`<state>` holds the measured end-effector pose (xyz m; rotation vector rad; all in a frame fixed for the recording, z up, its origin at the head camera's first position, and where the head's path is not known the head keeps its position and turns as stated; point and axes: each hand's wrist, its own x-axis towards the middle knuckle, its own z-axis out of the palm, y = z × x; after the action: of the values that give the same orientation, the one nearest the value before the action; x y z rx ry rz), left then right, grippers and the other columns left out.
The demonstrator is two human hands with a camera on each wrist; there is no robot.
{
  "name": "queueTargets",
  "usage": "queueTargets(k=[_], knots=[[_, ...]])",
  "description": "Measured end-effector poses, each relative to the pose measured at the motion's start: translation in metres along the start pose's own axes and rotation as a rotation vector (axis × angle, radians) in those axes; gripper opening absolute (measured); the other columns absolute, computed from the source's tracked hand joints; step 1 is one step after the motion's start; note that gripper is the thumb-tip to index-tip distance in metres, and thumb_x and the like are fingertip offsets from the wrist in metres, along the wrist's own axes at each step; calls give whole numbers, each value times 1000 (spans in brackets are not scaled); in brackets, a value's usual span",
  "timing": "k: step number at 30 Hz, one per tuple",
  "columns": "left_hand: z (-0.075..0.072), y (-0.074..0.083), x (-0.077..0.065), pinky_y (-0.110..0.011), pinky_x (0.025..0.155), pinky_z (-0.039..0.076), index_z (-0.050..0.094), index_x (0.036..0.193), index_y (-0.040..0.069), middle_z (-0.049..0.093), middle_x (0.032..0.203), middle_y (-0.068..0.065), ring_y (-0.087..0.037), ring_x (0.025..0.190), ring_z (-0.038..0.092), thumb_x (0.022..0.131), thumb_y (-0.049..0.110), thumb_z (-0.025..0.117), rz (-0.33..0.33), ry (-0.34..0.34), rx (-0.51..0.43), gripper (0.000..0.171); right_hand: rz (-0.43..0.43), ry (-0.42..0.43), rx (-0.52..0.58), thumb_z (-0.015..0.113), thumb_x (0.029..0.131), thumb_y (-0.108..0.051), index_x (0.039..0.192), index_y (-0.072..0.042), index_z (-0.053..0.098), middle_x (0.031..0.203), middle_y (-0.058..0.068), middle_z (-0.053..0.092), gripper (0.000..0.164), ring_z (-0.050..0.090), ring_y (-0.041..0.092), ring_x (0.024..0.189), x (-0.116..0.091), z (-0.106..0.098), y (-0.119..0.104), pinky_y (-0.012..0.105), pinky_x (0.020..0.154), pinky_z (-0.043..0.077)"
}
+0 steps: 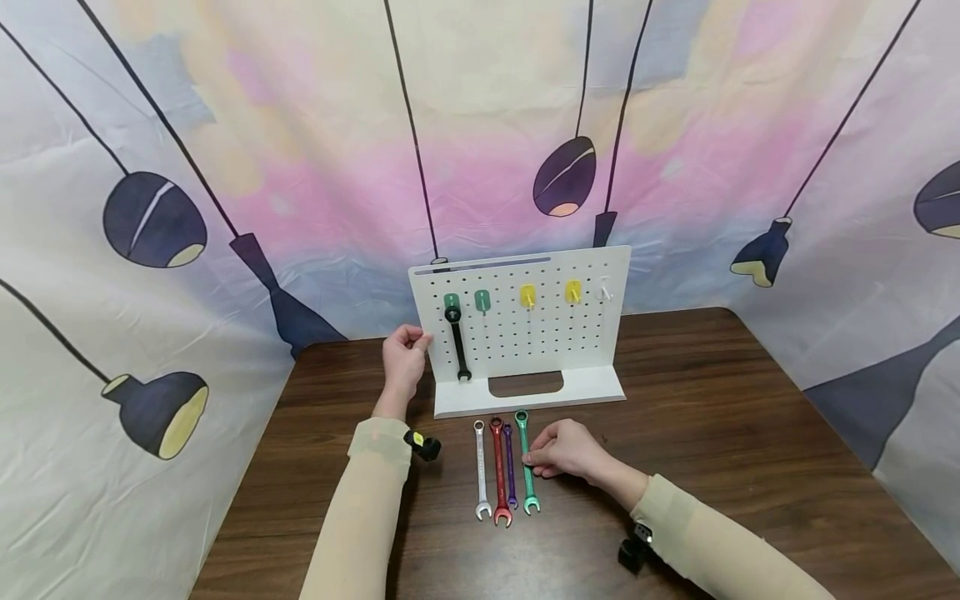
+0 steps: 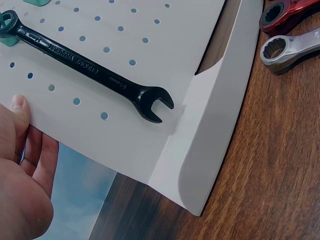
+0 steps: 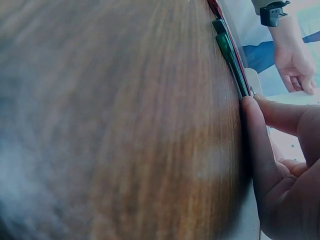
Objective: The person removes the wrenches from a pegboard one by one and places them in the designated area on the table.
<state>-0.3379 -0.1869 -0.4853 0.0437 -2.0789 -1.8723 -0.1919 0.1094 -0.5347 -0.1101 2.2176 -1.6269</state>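
My left hand (image 1: 405, 360) pinches the left edge of a white pegboard stand (image 1: 517, 342), thumb on the front face and fingers behind. Near that edge a black combination wrench (image 2: 85, 65) hangs by its ring end from a green hook (image 1: 451, 300). On the table, my right hand (image 1: 568, 451) pinches the middle of a green combination wrench (image 1: 526, 450), thumb and forefinger at its shaft (image 3: 234, 62). To its left lie a purple wrench (image 1: 511, 467), a red wrench (image 1: 498, 471) and a silver wrench (image 1: 481, 471), ring ends toward the board.
Along the board's upper part sit another green hook (image 1: 482, 300), two yellow hooks (image 1: 528, 296) and a clear hook (image 1: 604, 289). The stand rests on a brown wooden table (image 1: 697, 400), with a printed cloth (image 1: 480, 125) behind it.
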Motion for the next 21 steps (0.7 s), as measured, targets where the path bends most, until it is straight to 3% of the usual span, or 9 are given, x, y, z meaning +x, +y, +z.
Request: queueTargets(k=[21], knots=[[0,-1,0,-22,61,45,65,92,0,59,83,1,-12,73,54,101,0,73,12,-4,-10,12,13,-24,2,87,91,-9,93,3,73,75,10,76,18,73,14,65,0,-2,-4,32,62,63]])
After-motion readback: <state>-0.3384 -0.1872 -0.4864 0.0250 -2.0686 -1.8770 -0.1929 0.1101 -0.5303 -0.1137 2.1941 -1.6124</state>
